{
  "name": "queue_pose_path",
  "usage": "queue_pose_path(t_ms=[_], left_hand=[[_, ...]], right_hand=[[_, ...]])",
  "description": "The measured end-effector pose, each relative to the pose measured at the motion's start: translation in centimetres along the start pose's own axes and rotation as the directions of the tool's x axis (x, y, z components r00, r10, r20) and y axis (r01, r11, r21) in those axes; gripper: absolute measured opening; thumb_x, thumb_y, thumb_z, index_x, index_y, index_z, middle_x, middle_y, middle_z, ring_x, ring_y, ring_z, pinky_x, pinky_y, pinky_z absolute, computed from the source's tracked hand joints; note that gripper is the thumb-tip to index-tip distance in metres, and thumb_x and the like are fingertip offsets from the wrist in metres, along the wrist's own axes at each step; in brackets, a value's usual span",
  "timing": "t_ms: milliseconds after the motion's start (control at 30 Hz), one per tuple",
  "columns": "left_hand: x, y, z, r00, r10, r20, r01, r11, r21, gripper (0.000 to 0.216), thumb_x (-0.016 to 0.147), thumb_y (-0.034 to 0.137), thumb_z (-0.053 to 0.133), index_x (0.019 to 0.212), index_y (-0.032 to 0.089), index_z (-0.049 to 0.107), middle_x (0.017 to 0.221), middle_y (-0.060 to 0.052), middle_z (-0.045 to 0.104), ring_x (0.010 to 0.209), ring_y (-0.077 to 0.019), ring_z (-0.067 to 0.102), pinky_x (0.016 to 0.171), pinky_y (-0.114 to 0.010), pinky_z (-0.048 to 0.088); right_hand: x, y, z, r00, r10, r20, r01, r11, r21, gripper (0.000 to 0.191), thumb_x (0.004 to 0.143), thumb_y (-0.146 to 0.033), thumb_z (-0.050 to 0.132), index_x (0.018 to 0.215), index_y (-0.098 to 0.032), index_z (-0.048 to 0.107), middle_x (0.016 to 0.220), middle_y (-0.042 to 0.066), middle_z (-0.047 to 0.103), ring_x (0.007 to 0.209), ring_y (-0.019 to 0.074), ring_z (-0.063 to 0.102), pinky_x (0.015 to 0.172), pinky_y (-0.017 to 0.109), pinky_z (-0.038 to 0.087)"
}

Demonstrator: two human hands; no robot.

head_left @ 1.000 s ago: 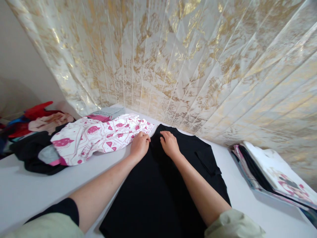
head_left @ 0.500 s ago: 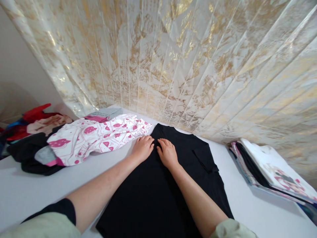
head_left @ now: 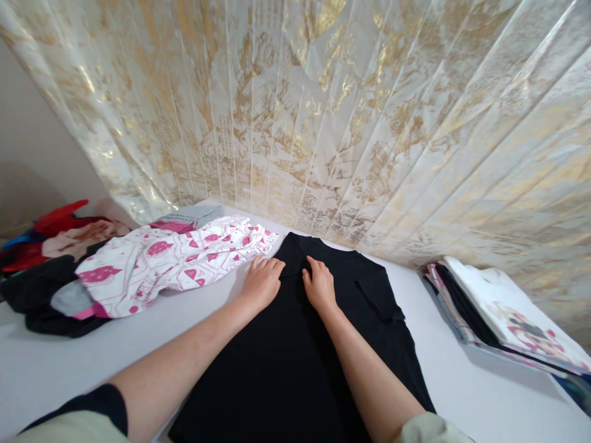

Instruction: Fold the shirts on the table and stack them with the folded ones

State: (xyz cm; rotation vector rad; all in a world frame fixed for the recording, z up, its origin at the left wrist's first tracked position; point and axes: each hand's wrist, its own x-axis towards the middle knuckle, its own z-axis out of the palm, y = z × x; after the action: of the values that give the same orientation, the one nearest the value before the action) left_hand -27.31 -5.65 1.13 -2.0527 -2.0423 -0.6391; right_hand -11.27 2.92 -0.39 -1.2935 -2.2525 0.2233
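Note:
A black T-shirt (head_left: 290, 369) lies spread in front of me, with one side folded over toward its middle. On its left edge, near the shoulder, rests my left hand (head_left: 263, 284), palm down and fingers a little apart. My right hand (head_left: 320, 284) lies on the upper middle of the shirt, its fingers stretched forward and the thumb apart. Neither hand shows cloth gripped in it. To the right of my right hand a short sleeve (head_left: 378, 300) lies folded on the shirt. The undersides of both hands are hidden.
A white garment with pink prints (head_left: 170, 261) lies crumpled at the left, by a heap of red, pink and black clothes (head_left: 60, 240). At the right is a stack of folded clothes (head_left: 512, 320) on the white surface (head_left: 457, 394). A gold-patterned curtain (head_left: 295, 117) hangs behind.
My hands have moved slightly apart, the left one to the left and down, the right one to the right. A folded flap now shows between them. The view has shifted a little.

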Motion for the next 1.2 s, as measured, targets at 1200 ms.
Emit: queue_pose_path(t_ms=[1200], left_hand=[[0.6, -0.9, 0.3, 0.982, -0.161, -0.096, 0.151, 0.983, -0.103, 0.013, 0.097, 0.026, 0.038, 0.099, 0.023, 0.051, 0.089, -0.003, 0.073, 0.087, -0.02, 0.067, 0.107, -0.041, 0.033]], right_hand=[[-0.1, -0.5, -0.4, 0.997, -0.078, -0.011, 0.078, 0.997, -0.025, 0.027, 0.093, -0.028, 0.049, 0.113, -0.022, 0.066, 0.138, 0.011, 0.052, 0.126, 0.0262, 0.047, 0.103, 0.044, 0.036]])
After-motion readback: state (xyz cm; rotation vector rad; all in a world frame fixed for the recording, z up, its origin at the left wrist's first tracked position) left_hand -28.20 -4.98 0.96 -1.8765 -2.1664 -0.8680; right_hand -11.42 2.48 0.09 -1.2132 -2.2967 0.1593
